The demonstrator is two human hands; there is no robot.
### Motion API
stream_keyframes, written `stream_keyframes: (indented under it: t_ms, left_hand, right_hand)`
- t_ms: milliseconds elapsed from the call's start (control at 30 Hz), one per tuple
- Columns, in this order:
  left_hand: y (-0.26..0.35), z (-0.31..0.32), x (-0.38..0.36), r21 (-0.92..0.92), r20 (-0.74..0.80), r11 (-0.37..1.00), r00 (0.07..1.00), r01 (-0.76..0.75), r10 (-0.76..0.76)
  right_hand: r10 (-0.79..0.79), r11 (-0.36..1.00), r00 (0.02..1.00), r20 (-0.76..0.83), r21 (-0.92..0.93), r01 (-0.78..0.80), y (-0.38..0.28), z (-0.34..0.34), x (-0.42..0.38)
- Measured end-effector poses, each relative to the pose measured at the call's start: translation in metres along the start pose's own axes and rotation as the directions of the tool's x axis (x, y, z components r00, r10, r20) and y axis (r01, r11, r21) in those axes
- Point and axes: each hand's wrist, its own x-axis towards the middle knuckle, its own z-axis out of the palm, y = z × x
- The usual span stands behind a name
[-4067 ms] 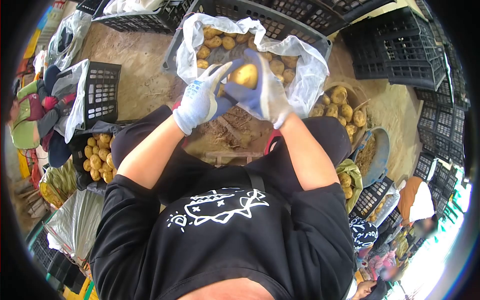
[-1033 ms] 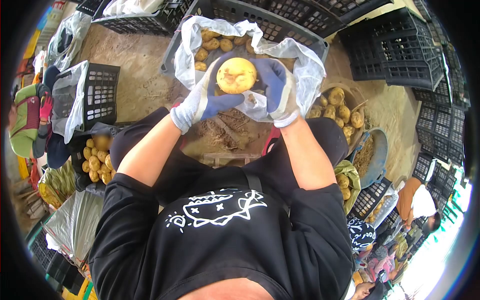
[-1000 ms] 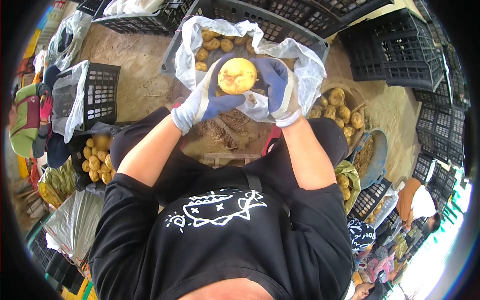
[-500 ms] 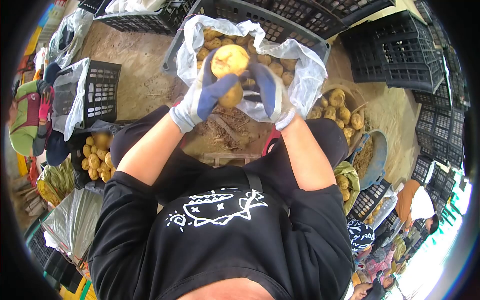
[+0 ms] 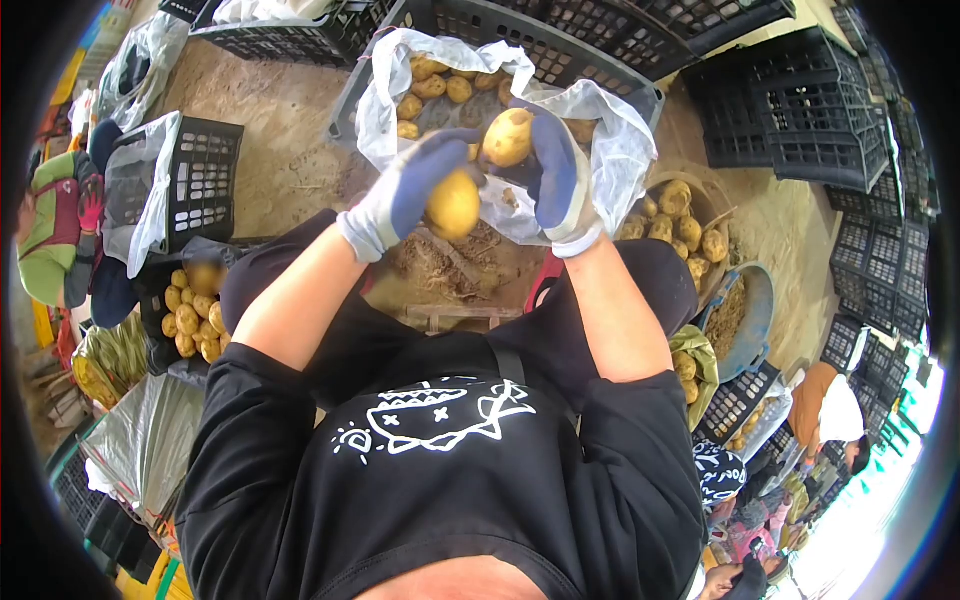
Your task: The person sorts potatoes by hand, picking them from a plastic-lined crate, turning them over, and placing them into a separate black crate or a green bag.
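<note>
Head: perhaps dirt (image 5: 450,255) below potatoes (image 5: 453,203)

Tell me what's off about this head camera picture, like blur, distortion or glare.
Head view: strong fisheye, with a black vignette ring and the crates bowed at the edges; overexposed glare washes out the lower right corner; the potato in the left hand is slightly motion-blurred, while the one in the right hand is sharper; soft daylight, no hard shadows.
</note>
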Motion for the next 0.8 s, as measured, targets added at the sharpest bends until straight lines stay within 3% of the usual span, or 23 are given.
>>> stream_keyframes:
  t_ms: [67, 100, 233, 267, 300, 333, 400, 467, 533, 800]
  left_hand:
    - [-0.003, 0.014, -0.004, 0.059, 0.063, 0.998, 0.998, 0.006, -0.010]
    - [-0.004, 0.019, -0.005, 0.121, 0.057, 0.992, 0.998, -0.042, 0.036]
    - [-0.014, 0.013, -0.002, 0.314, 0.030, 0.932, 0.983, -0.179, 0.179]
    - [-0.017, 0.011, -0.002, 0.356, 0.030, 0.907, 0.973, -0.225, 0.230]
    - [-0.019, 0.010, -0.002, 0.397, 0.032, 0.877, 0.959, -0.270, 0.280]
    - [-0.019, 0.010, -0.002, 0.398, 0.035, 0.877, 0.960, -0.268, 0.278]
    - [-0.013, 0.014, -0.005, 0.451, -0.015, 0.888, 0.994, -0.092, 0.111]
    - [-0.010, 0.015, -0.005, 0.458, -0.007, 0.887, 0.997, -0.067, 0.079]
    - [-0.014, 0.013, -0.005, 0.463, -0.003, 0.885, 0.999, -0.041, 0.048]
    - [-0.010, 0.016, -0.006, 0.260, 0.018, 0.965, 0.999, -0.032, 0.029]
  right_hand:
    - [0.118, 0.988, 0.993, -0.002, 0.096, -0.117, -0.012, 0.006, 0.000]
    - [-0.387, 0.676, 0.883, 0.264, -0.570, 0.467, 0.003, -0.003, 0.004]
    - [-0.441, 0.543, 0.844, 0.306, -0.658, 0.522, -0.004, 0.001, -0.001]
    - [-0.245, 0.749, 0.960, 0.139, -0.601, 0.278, -0.014, 0.011, -0.007]
    - [-0.004, 0.875, 1.000, -0.003, -0.485, 0.002, -0.019, 0.016, -0.010]
    - [-0.004, 0.876, 1.000, -0.006, -0.483, 0.000, -0.010, 0.011, -0.008]
    - [-0.381, 0.496, 0.890, 0.251, -0.757, 0.426, 0.015, -0.003, -0.001]
    - [-0.355, 0.471, 0.895, 0.271, -0.775, 0.421, 0.015, -0.009, -0.001]
    - [-0.399, 0.308, 0.832, 0.386, -0.798, 0.518, 0.002, -0.009, -0.003]
    - [-0.415, 0.306, 0.810, 0.414, -0.775, 0.553, 0.004, -0.009, -0.003]
